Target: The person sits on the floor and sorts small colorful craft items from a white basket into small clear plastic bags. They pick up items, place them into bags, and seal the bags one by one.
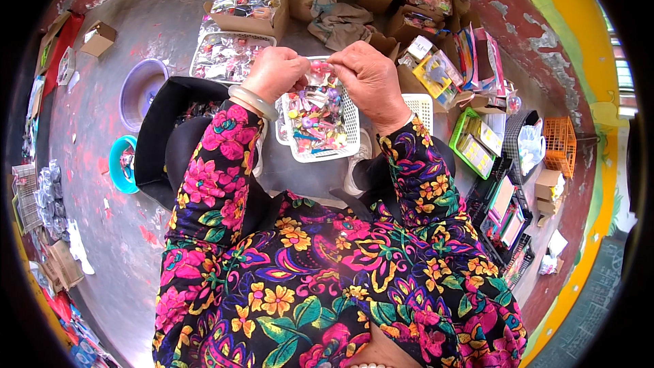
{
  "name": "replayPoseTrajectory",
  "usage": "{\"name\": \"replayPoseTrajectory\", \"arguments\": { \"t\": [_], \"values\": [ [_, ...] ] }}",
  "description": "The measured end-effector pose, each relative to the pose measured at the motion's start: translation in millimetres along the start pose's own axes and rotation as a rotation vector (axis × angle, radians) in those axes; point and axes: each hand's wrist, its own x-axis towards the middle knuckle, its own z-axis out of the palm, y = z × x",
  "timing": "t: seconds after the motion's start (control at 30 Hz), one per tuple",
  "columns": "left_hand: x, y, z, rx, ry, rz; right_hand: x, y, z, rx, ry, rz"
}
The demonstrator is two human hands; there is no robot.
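Observation:
Between my two hands, above a white plastic basket (352,133), is a small clear plastic bag (319,73) with something pink and red in it. My left hand (278,71), a pale bangle at its wrist, is closed, its fingertips at the bag's left side. On the other side my right hand (371,83) pinches the bag's upper edge between thumb and forefinger. Many small colourful pieces (315,117) fill the basket below, too small to name one by one. My fingers hide part of the bag.
Left of my legs sits a black open container (151,157), with a purple basin (128,99) and a turquoise basin (117,170) beyond. Ahead, a white tray (196,68) and a cardboard box (276,24) hold packed bags. A green basket (455,138) and black crates (487,221) line the right.

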Motion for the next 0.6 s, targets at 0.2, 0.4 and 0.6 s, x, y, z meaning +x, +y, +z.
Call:
{"name": "replayPoseTrajectory", "arguments": {
  "t": [0.2,0.4,0.6],
  "values": [
    [-1.6,-2.5,1.6,-0.025,-0.036,0.049,-1.0,2.0,-0.3,-0.081,-0.019,-0.029],
    [6.3,-19.7,10.0,-0.102,-0.101,0.089,-6.0,1.6,11.0,-0.158,-0.134,-0.052],
    [10.1,-23.7,14.1,-0.057,-0.112,0.059,-9.6,14.5,24.0,-0.116,-0.099,-0.07]
  ]
}}
